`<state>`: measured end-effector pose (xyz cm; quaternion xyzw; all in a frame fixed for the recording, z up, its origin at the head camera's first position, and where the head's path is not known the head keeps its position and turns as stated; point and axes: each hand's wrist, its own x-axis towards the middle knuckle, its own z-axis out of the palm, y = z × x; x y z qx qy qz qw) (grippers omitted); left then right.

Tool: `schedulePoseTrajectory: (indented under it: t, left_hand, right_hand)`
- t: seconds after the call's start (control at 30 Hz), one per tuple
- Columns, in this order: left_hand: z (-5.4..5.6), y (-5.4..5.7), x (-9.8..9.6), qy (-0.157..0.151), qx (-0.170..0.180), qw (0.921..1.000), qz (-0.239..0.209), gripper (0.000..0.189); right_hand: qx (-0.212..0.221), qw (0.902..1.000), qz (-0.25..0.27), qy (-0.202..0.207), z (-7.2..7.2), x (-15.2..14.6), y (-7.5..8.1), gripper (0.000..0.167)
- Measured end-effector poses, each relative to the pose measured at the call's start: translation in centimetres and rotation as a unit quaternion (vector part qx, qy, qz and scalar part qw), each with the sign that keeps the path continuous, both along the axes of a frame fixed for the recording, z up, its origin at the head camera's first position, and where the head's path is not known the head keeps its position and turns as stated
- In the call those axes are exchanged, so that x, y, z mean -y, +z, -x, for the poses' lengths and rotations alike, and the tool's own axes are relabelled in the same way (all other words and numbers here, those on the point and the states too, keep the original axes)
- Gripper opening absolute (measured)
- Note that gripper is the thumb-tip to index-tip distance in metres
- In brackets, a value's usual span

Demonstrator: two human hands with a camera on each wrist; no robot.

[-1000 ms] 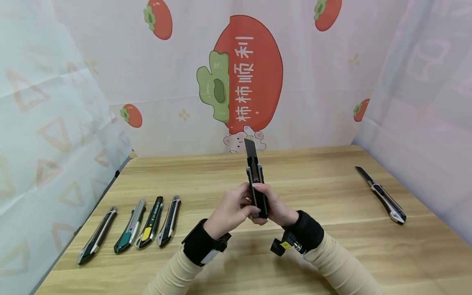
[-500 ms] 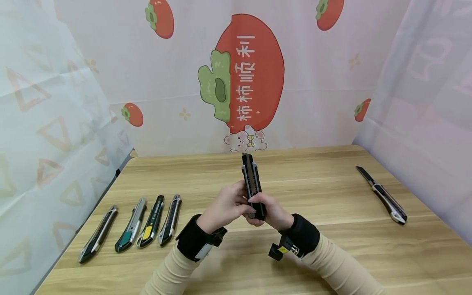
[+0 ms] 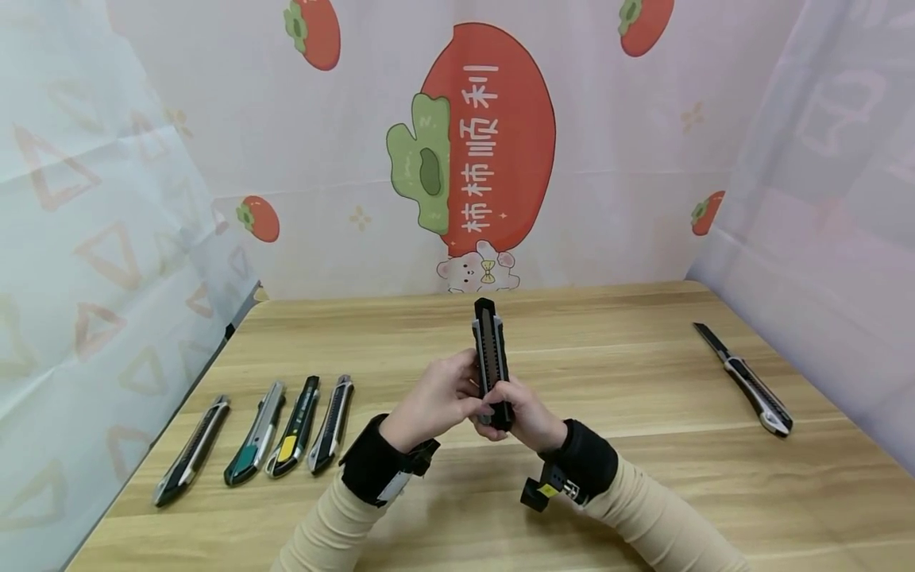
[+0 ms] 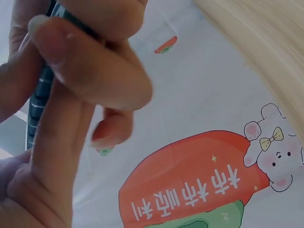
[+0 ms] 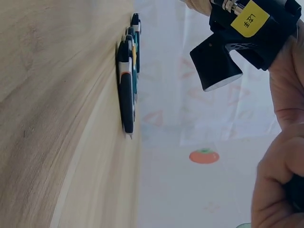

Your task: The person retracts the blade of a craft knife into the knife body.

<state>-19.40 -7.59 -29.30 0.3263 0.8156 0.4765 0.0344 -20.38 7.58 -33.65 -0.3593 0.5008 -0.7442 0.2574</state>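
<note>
A black and grey box cutter point(image 3: 490, 345) stands nearly upright above the middle of the table, with no blade showing past its tip. My left hand point(image 3: 434, 405) holds its lower left side, fingers behind and thumb at the front near the bottom. From the other side my right hand point(image 3: 530, 416) grips the lower body, thumb lying across the front. In the left wrist view curled fingers point(image 4: 95, 71) cover most of the cutter point(image 4: 37, 111). Only a dark bit of the cutter point(image 5: 296, 191) shows beside the curled hand point(image 5: 280, 171) in the right wrist view.
Several box cutters lie side by side at the left, among them one with a green end point(image 3: 244, 462) and one with a yellow patch point(image 3: 287, 451). Another box cutter point(image 3: 750, 388) lies at the right with its blade out. A printed curtain point(image 3: 329, 159) hangs behind the wooden table point(image 3: 615, 342).
The held cutter's blade, long and exposed a second ago, has gone back into the body. The right thumb has slid down the front, and the cutter is slightly lower.
</note>
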Motion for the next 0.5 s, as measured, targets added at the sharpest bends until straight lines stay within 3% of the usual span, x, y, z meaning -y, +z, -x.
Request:
schedulePoseTrajectory:
  t: [0.1,0.2,0.33,0.5]
  left_hand:
    - [-0.1,0.1,-0.2,0.018,-0.016,0.9996,0.011,0.030]
    - [-0.2,-0.1,-0.5,0.048,-0.035,0.9981,0.016,0.031]
    - [-0.2,-0.2,-0.9,0.077,-0.031,0.9965,0.008,0.030]
    - [-0.3,-0.3,-1.0,0.094,-0.008,0.9955,-0.001,0.034]
  right_hand:
    - [0.007,0.9995,-0.029,-0.012,0.0,0.0,0.1,0.017]
    - [0.018,0.9983,-0.050,-0.022,0.0,0.0,0.3,0.024]
    - [0.025,0.9977,-0.055,-0.030,0.0,0.0,0.7,0.038]
    - [0.050,0.9946,-0.079,-0.045,0.1,-0.1,1.1,0.041]
